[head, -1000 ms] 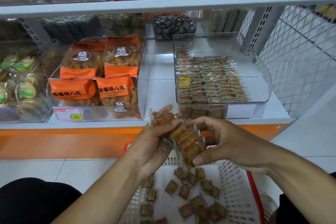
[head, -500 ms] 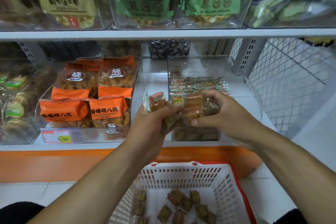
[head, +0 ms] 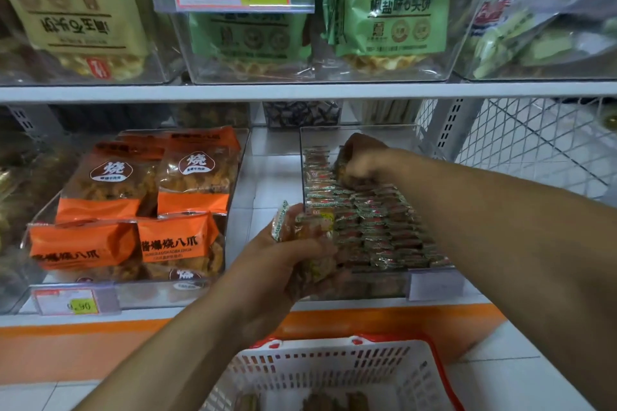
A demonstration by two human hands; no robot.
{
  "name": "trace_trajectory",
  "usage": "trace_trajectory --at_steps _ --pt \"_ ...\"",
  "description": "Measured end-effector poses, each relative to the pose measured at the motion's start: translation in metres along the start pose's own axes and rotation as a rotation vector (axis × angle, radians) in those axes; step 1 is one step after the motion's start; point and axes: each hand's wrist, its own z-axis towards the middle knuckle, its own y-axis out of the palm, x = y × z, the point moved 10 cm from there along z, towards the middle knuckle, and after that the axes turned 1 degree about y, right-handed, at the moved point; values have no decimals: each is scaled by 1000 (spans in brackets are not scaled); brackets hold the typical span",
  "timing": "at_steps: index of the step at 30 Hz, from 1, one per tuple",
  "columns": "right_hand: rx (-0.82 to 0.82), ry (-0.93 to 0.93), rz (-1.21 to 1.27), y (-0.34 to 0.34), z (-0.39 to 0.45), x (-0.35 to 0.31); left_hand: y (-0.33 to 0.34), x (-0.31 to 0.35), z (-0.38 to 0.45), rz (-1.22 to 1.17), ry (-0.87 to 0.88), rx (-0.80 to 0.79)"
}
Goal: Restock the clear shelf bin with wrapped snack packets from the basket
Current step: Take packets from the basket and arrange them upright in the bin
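A few snack packets (head: 347,165) are pinched by the right hand (head: 362,160) over the back of the clear bin (head: 434,284), which is packed with rows of them. A bundle (head: 309,243) is gripped by the left hand (head: 283,264) at the bin's front corner. More lie in the basket (head: 334,374). Four orange bags (head: 173,243) fill the neighbouring bin (head: 230,217).

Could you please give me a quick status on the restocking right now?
Right hand inside clear bin, gripping packets at the back. Left hand holds a stack of packets at the bin's front. Nothing in the way.
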Motion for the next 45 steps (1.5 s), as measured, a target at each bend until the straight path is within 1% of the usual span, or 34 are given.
trace_trajectory --at_steps 3,6,8,12,15,17,19,21,24,27,30,33,35,39,40,45 --pt "23 20 49 2 8 -1 2 1 1 -27 -13 -32" --pt "106 70 256 -3 13 7 4 2 0 -32 -18 -38" --pt "147 93 345 -3 11 11 2 1 1 -41 -20 -13" --pt "169 45 481 8 9 8 3 3 1 -33 -19 -15" --pt "183 51 525 11 11 15 3 2 0 -40 -25 -20" --pt "165 57 499 13 10 18 2 2 -1 -49 -27 -7" --pt "145 18 396 12 7 13 3 2 -1 -42 -27 -8" --pt "193 -28 352 5 5 9 3 2 -2 -41 -29 -11" --pt "290 -17 394 -4 5 16 4 3 -3 -47 -34 -16" --pt "322 11 442 3 4 19 5 3 -3 -49 -24 -25" --pt "296 -6 474 16 3 14 5 2 -3 -58 -26 -33" --pt "242 -47 406 27 5 5 6 2 -3 -60 -32 -43" --pt "244 -68 382 27 4 2 7 3 -3 -47 -25 -50" --pt "421 -11 511 13 -2 14 6 2 -3 -45 -19 -45" --pt "433 0 506 14 -2 15 5 2 -3 -44 -18 -45" --pt "368 -25 417 21 -1 12 5 4 -3 -49 -5 -40"
